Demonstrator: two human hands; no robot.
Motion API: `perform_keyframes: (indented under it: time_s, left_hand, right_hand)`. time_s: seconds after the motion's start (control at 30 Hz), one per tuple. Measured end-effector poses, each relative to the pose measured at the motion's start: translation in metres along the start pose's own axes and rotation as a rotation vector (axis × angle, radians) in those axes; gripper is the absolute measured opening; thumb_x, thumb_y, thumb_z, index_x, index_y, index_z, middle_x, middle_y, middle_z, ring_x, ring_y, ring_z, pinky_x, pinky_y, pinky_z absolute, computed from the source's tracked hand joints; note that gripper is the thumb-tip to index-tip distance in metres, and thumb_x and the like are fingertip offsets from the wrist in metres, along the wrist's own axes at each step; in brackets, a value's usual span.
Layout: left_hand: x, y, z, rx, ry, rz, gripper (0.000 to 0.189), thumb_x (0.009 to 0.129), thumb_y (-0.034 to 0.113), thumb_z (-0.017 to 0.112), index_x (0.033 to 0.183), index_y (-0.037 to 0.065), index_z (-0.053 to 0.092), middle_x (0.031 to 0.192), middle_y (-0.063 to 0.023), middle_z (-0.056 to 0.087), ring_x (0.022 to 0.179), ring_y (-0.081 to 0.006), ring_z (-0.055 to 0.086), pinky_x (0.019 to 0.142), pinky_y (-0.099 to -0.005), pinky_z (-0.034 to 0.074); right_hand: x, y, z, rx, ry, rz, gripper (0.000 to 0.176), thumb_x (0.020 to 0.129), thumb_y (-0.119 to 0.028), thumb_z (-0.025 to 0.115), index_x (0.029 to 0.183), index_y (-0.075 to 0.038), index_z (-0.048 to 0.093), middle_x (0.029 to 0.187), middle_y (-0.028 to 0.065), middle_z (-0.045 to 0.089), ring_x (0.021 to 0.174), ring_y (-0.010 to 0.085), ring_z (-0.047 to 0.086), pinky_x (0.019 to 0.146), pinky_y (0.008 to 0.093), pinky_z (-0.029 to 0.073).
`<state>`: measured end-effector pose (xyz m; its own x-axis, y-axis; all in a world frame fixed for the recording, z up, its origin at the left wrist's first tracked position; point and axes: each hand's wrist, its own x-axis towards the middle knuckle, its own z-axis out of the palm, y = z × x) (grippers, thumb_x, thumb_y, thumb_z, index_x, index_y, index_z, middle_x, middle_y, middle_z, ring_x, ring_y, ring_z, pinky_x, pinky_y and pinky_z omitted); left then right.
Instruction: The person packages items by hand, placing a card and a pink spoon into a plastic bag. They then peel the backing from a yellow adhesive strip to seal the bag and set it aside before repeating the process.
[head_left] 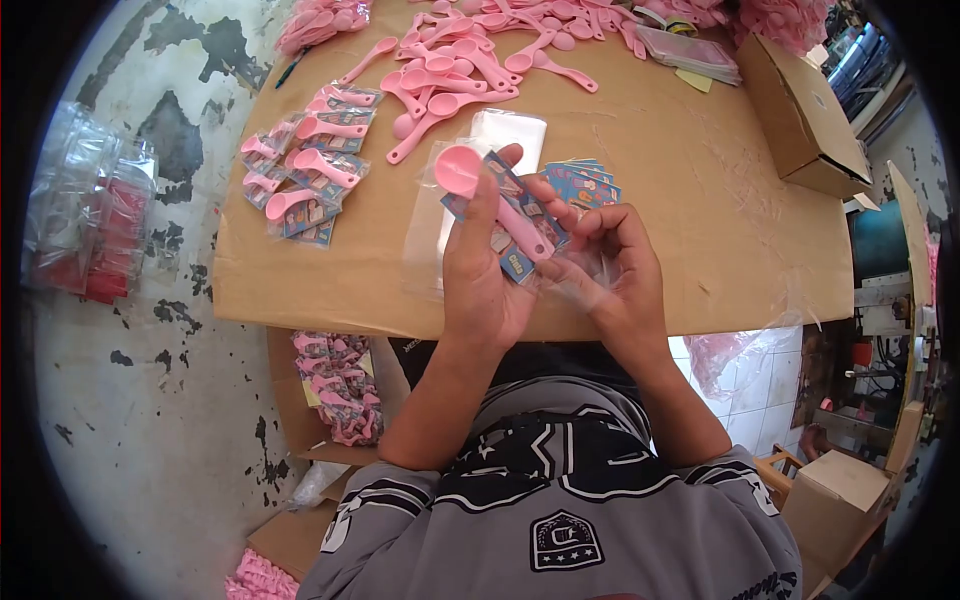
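Note:
My left hand point(482, 285) is closed around a pink measuring spoon point(522, 230) and a blue printed card point(517, 266) lying behind it. The spoon's bowl points up and to the left, and its holed handle end comes down toward my right hand point(630, 290). Thumb and fingers of that right hand pinch the clear plastic bag point(597, 266) around the card's lower end. Beneath my hands, clear bags point(428, 240) lie on the brown-covered table point(700, 250). A white stack point(512, 130) sits just beyond, beside a fan of blue cards point(585, 182).
Bagged spoons with cards point(310, 165) are grouped at the left. A heap of loose pink spoons point(460, 70) covers the far side. A cardboard box point(805, 115) stands at the right edge. Below the table, another box holds packed spoons point(338, 388).

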<state>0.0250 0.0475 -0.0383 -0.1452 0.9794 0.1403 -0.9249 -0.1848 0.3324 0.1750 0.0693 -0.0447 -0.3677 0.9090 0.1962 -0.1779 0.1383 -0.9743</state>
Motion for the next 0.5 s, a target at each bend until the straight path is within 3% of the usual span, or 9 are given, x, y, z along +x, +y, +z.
perform_keyframes:
  time_s: [0.1,0.2,0.3,0.4,0.5]
  left_hand:
    - [-0.003,0.009,0.014,0.193,0.118,-0.037,0.048,0.113,0.033,0.048,0.147,0.000,0.042,0.127,-0.0192,0.065,0.121,-0.0294,0.066,0.106,-0.0475,0.054]
    - [0.002,0.018,0.019,0.170,0.130,-0.019,0.048,0.113,0.031,0.048,0.149,-0.001,0.041,0.137,-0.0235,0.061,0.130,-0.0327,0.061,0.113,-0.0483,0.051]
    - [0.005,0.016,0.025,0.172,0.113,-0.053,0.049,0.114,0.031,0.047,0.150,-0.001,0.041,0.144,-0.0238,0.058,0.135,-0.0334,0.058,0.114,-0.0459,0.049]
    - [0.003,0.006,0.028,0.179,0.094,-0.158,0.049,0.114,0.031,0.047,0.151,-0.001,0.042,0.146,-0.0235,0.057,0.135,-0.0320,0.058,0.114,-0.0444,0.049]
    - [-0.002,0.002,0.020,0.177,0.069,-0.256,0.051,0.113,0.033,0.046,0.152,0.000,0.042,0.148,-0.0233,0.056,0.136,-0.0307,0.058,0.114,-0.0438,0.048]
  right_hand:
    - [-0.001,-0.007,-0.010,-0.176,-0.073,0.014,0.059,0.084,-0.005,0.086,0.134,-0.007,0.055,0.113,0.0063,0.064,0.096,0.0135,0.059,0.085,0.0309,0.052]
    - [0.004,-0.032,-0.015,-0.523,-0.079,-0.196,0.071,0.080,-0.006,0.085,0.144,-0.012,0.056,0.131,0.0129,0.062,0.111,0.0258,0.061,0.093,0.0390,0.052]
    - [0.012,-0.031,-0.024,-0.798,-0.038,-0.518,0.066,0.080,-0.004,0.080,0.143,-0.017,0.063,0.151,0.0143,0.054,0.129,0.0360,0.055,0.103,0.0455,0.050]
    - [0.020,-0.042,-0.022,-0.962,-0.094,-0.755,0.047,0.080,-0.002,0.079,0.126,-0.016,0.076,0.157,0.0152,0.052,0.140,0.0383,0.052,0.110,0.0464,0.046]
    - [0.027,-0.040,-0.025,-0.856,-0.171,-0.778,0.042,0.078,-0.004,0.080,0.118,-0.017,0.080,0.150,0.0152,0.059,0.139,0.0380,0.053,0.110,0.0480,0.047]
